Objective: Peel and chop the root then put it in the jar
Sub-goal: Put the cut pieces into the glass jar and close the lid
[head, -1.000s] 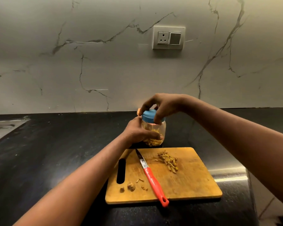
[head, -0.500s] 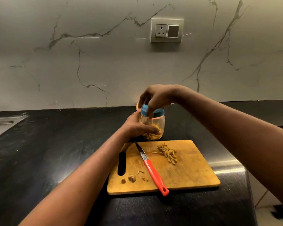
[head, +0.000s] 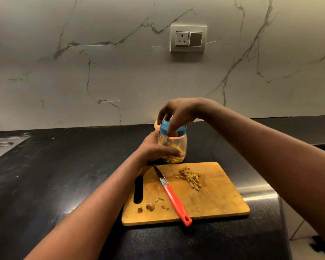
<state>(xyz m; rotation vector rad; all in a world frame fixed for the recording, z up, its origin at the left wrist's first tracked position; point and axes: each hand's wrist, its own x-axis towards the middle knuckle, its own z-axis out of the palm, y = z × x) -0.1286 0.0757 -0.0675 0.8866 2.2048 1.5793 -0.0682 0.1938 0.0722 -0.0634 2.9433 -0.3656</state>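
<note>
While the left hand (head: 154, 148) grips the jar (head: 178, 145), the right hand (head: 180, 112) grasps its blue lid (head: 164, 127).

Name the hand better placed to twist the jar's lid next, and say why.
Right. The right hand grips the blue lid from above, fingers curled round its rim; the left hand is wrapped round the jar, bracing it.

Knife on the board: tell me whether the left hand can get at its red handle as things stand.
Probably yes, once freed. The left hand grips the jar, so it must let go first. The knife's red handle lies bare on the cutting board, with nothing over it.
</note>
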